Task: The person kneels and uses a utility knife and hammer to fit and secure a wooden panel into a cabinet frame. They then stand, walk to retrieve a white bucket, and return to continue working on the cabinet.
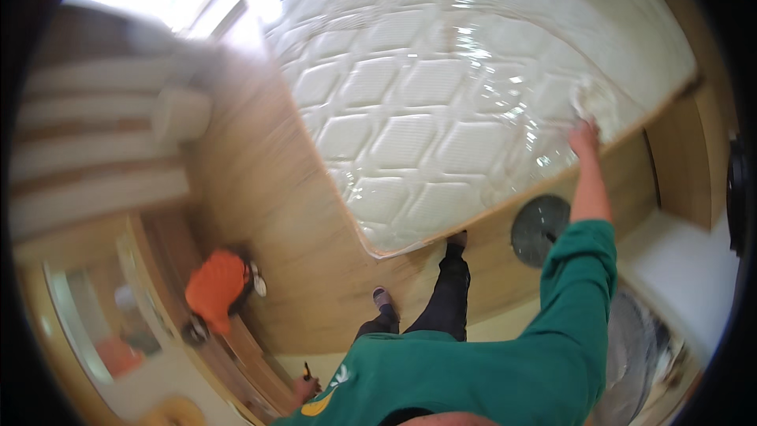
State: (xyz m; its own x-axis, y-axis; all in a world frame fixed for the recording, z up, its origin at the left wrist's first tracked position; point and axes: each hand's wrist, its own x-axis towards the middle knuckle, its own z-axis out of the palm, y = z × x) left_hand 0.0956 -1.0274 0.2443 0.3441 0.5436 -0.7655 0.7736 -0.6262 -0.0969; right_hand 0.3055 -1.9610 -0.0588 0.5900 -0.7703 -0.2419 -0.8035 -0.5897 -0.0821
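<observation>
My right hand [584, 139] reaches to the right of the frame, at a whitish bunched patch [593, 99] on the mattress [422, 122]; blur and shine hide my fingertips, so I cannot tell whether that grip pinches cloth or film or only rests there. My left hand [306, 388], at the lower left, is closed around a small dark tool with a touch of yellow [306, 371]. To do this well, I would keep the right palm flat and the pressure light, so the clear wrapping [505, 99] slides without tearing, and hold the left tool well apart from it. I would also mind my footing beside the grey round thing [539, 230]. The mattress lies flat, filling the upper middle and right of the frame, quilted face up. Its nearest corner points toward the lower middle; one edge runs from there to the upper left, another to the right. With the lens bending both, I cannot settle which is the long axis.
</observation>
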